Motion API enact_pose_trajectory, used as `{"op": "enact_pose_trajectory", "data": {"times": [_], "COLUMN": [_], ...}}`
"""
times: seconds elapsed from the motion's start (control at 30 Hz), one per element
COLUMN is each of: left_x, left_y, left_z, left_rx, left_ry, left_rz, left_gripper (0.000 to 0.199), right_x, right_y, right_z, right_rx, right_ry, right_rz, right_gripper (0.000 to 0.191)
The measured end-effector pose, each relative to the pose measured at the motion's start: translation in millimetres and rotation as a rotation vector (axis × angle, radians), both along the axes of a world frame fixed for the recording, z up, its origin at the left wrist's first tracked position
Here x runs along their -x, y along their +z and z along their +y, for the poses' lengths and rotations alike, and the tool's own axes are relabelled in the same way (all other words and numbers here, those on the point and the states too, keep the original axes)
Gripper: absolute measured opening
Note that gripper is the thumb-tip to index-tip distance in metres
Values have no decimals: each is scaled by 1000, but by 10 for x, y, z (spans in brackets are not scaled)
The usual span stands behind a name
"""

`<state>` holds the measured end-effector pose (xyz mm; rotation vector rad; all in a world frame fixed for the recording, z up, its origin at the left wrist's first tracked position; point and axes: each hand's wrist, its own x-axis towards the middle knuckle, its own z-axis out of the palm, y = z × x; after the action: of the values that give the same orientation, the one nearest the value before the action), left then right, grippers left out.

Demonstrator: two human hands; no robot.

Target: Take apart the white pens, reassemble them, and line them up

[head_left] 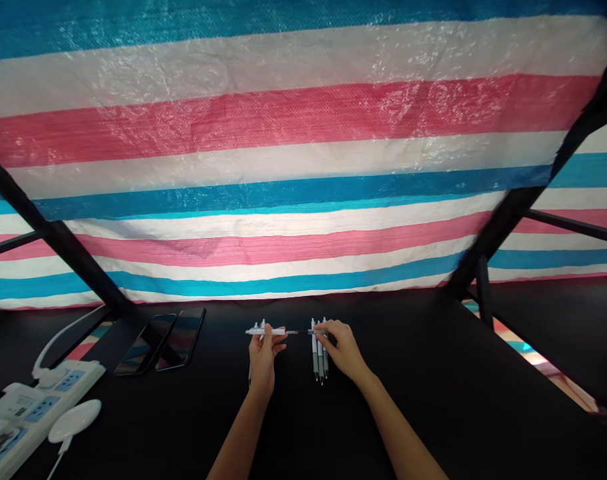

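Observation:
My left hand (264,360) is closed on the white barrel (268,331) of a pen, held level above the table. A thin ink refill (298,332) reaches from the barrel's open end toward the right. My right hand (341,347) pinches the refill's far end, where a short grey piece shows between the fingertips. Below the right fingers, several white and grey pens (320,357) lie side by side with their tips toward me. Behind the left hand, more white pens (256,327) are partly hidden by the fingers.
Two dark phones (181,340) lie on the black table (293,427) at the left. Nearer me are a white power strip (48,407) with plugs and a round white charger (75,421). A striped tarp (303,247) hangs behind, between black frame bars (503,227).

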<state>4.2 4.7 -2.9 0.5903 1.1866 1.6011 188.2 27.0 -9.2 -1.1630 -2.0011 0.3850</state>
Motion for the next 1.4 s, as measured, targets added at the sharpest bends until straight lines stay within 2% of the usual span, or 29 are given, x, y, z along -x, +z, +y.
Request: {"op": "enact_pose_trajectory", "data": {"times": [0.43,0.97,1.2,1.4], "left_x": [-47,-125,-108,-98], "left_y": [-14,-71,-35,-36], "left_z": [-1,-4,-27,-24], "left_rx": [-8,-12,-12,0], "left_ry": [-36,-235,-297,-310], "left_rz": [21,-39,-53,-101], "left_gripper": [28,28,32,33], "right_x": [46,103,117,147], "right_y": [26,-15,-33,5], "right_z": [-29,-48,-51,-68], "right_rx": [-3,9,2,64], "right_ry": [4,79,78,95], "right_rz": [0,-5,-10,-28], "right_gripper": [21,19,21,34]}}
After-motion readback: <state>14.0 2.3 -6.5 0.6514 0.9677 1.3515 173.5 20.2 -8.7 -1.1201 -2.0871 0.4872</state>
